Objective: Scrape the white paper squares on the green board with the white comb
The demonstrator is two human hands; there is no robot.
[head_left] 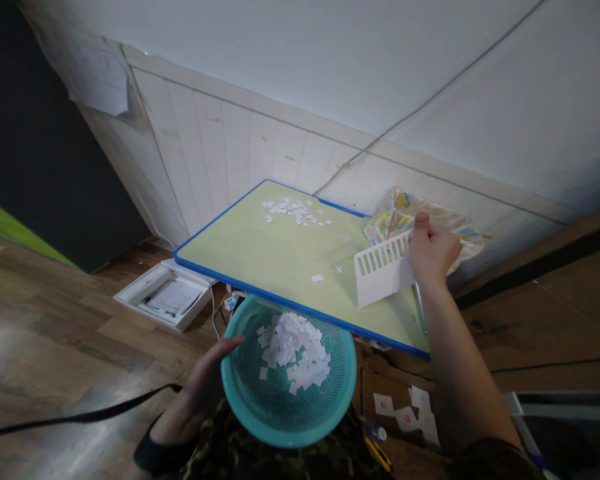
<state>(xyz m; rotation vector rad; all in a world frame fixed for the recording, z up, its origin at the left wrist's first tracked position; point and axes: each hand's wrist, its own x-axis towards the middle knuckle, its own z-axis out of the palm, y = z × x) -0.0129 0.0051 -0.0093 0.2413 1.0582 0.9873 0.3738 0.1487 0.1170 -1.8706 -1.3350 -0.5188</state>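
Observation:
My left hand [200,390] grips the left rim of a round teal mesh basket [250,413] held below the near edge of a low table. White paper scraps [294,352] lie heaped inside the basket. My right hand [431,252] is closed on the top edge of a white slotted plastic panel [380,275], which stands on edge on the pale green, blue-rimmed tabletop [280,247]. A single white scrap [317,277] lies left of the panel. A larger scatter of scraps [293,210] sits near the table's far edge.
A patterned cloth or bag [405,210] lies at the table's back right against the white panelled wall. An open white box with papers [163,297] rests on the wooden floor at left. Cardboard with white stickers [410,410] lies under the table's right side. A black strap [80,417] crosses the lower left.

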